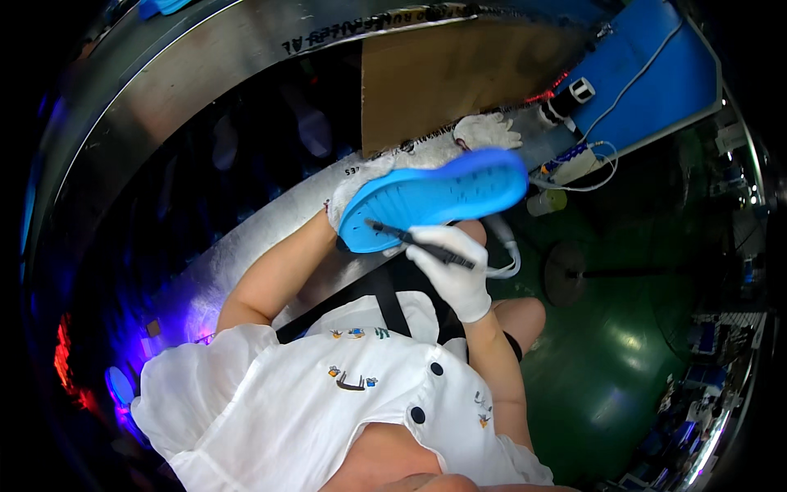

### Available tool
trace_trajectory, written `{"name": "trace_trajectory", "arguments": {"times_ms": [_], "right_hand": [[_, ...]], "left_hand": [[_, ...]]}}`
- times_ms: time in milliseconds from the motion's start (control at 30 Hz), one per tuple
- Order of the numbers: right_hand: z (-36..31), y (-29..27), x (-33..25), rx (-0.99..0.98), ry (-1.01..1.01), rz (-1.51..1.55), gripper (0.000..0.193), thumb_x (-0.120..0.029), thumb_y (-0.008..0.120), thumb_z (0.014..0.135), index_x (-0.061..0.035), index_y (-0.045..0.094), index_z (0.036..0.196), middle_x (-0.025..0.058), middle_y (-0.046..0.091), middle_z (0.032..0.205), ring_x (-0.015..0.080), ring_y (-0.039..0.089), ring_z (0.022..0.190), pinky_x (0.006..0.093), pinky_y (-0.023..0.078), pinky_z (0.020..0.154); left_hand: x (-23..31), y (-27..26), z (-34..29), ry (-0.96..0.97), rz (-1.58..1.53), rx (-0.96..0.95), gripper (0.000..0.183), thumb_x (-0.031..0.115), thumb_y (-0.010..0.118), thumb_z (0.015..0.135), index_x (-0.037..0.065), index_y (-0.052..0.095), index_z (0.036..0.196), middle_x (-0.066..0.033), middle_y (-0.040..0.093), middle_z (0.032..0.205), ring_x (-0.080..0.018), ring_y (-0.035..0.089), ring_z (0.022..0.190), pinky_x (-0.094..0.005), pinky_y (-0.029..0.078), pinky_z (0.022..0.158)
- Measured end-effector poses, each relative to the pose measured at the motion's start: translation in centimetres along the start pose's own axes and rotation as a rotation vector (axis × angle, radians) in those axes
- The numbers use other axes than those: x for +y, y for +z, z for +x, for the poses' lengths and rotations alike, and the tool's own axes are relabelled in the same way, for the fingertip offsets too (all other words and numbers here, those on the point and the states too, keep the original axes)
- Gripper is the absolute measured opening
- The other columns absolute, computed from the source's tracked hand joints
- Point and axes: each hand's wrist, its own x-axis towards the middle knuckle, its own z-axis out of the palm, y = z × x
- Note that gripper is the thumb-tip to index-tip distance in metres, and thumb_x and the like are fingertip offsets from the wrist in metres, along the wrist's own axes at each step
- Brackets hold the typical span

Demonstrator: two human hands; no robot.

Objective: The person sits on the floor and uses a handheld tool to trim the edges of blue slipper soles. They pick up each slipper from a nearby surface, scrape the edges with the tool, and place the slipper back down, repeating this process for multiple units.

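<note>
A bright blue shoe sole (pixel 434 197) is held tilted in front of me, its inner face with small slots turned up. My left hand (pixel 351 193), in a white glove, grips it at the left end and far edge; most of those fingers are hidden behind the sole. My right hand (pixel 451 258), also white-gloved, is closed round a slim black pen-shaped tool (pixel 426 246). The tool's brownish tip lies over the near left part of the sole; whether it touches cannot be made out.
Behind the sole runs a light-coloured bench ledge (pixel 270 205) with an empty white glove (pixel 488 131). A dark conveyor with pale soles (pixel 311 127) lies beyond, next to a cardboard sheet (pixel 459 74). At right are a blue table (pixel 631 82), cables and a round-based stand (pixel 566 273).
</note>
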Motion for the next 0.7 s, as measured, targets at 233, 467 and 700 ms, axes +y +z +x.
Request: {"name": "trace_trajectory", "arguments": {"times_ms": [233, 467, 700], "right_hand": [[1.0, -0.8, -2.4, -0.123, -0.228, -0.172, 0.026, -0.002, 0.079, 0.073, -0.0053, 0.071, 0.097, 0.0099, 0.072, 0.101, 0.0264, 0.066, 0.075, 0.0326, 0.054, 0.068], [0.3, -2.1, -2.8, -0.181, -0.383, -0.297, 0.027, -0.012, 0.073, 0.074, -0.0129, 0.072, 0.101, 0.0050, 0.071, 0.109, 0.0217, 0.061, 0.067, 0.0310, 0.051, 0.057], [0.4, -2.8, -5.1, -0.284, -0.447, -0.525, 0.032, -0.008, 0.073, 0.066, -0.0097, 0.073, 0.098, 0.0075, 0.073, 0.107, 0.0217, 0.060, 0.064, 0.0305, 0.050, 0.057]], "left_hand": [[2.1, 0.9, 0.5, -0.087, 0.482, 0.082, 0.060, 0.048, 0.058, 0.094, 0.000, 0.057, 0.131, -0.0200, 0.064, 0.121, -0.0287, 0.066, 0.104, -0.0407, 0.055, 0.089], [3.4, 3.5, 0.0, -0.128, 0.739, 0.194, 0.046, 0.038, 0.066, 0.093, 0.003, 0.065, 0.122, -0.0129, 0.068, 0.115, -0.0202, 0.067, 0.098, -0.0342, 0.056, 0.084], [4.6, -0.8, 1.0, 0.041, 0.836, 0.060, 0.038, 0.032, 0.065, 0.094, 0.003, 0.067, 0.120, -0.0078, 0.068, 0.114, -0.0151, 0.064, 0.101, -0.0298, 0.053, 0.087]]}}
